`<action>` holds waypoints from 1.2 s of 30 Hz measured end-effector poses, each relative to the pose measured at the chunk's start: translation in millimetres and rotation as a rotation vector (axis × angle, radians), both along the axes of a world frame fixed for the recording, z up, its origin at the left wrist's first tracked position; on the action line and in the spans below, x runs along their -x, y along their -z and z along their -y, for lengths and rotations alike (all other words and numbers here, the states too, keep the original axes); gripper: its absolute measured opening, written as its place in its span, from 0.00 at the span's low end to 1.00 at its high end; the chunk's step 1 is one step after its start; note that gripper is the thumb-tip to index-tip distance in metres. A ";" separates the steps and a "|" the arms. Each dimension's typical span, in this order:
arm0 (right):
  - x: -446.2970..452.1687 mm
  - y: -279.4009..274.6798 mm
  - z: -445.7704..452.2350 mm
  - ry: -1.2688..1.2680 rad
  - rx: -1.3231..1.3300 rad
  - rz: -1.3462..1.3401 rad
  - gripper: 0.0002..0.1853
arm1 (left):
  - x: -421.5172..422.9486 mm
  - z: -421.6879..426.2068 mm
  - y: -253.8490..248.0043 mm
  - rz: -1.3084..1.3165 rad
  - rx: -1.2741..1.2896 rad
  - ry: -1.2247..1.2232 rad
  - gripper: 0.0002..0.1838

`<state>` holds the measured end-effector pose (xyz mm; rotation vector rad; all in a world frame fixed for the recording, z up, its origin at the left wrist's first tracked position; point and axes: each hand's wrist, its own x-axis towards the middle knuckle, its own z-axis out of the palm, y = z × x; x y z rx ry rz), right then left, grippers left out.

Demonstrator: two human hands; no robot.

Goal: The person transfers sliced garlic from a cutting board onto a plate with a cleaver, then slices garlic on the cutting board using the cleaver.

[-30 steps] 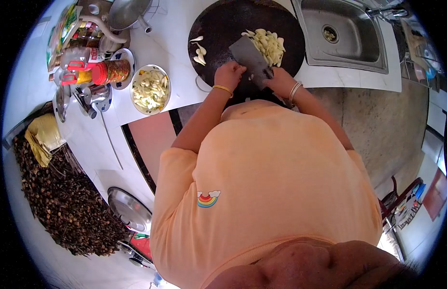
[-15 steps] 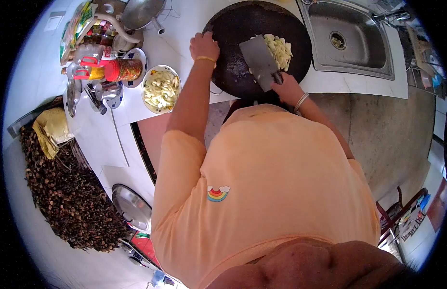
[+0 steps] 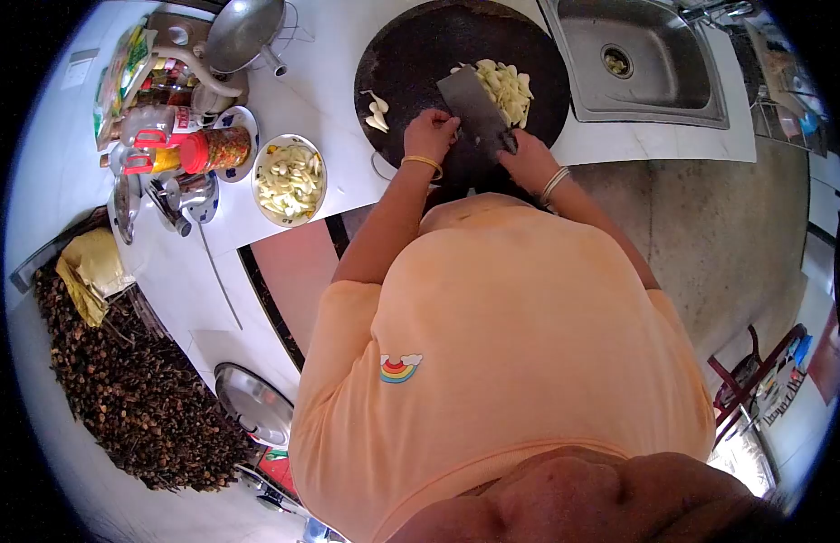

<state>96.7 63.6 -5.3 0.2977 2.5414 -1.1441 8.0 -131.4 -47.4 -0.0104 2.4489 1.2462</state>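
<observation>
My right hand (image 3: 529, 163) grips the handle of a cleaver (image 3: 477, 110), whose broad blade lies over the round dark chopping board (image 3: 411, 54). Right beside the blade's left edge is my left hand (image 3: 429, 136), its thumb and fingers pinched together. Whatever they hold, if anything, is too small to make out. A heap of pale slices (image 3: 504, 90) lies against the far side of the blade. A few whole pale pieces (image 3: 377, 111), which look like peeled garlic cloves, rest near the board's left edge.
Left of the board stands a bowl (image 3: 259, 195) of pale pieces. Beyond it are a red-lidded jar (image 3: 223, 150), bottles and a metal pan (image 3: 245, 34). A steel sink (image 3: 651, 113) is at the right. A metal lid (image 3: 254, 398) is at lower left.
My left hand has moved from the board's left edge in to the cleaver, uncovering the few whole pale pieces. My right hand still grips the cleaver. The whole view has shifted slightly.
</observation>
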 end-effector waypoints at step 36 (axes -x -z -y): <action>13.2 8.6 8.7 0.075 0.071 0.031 0.22 | -10.2 -0.2 0.3 -0.398 0.299 0.172 0.13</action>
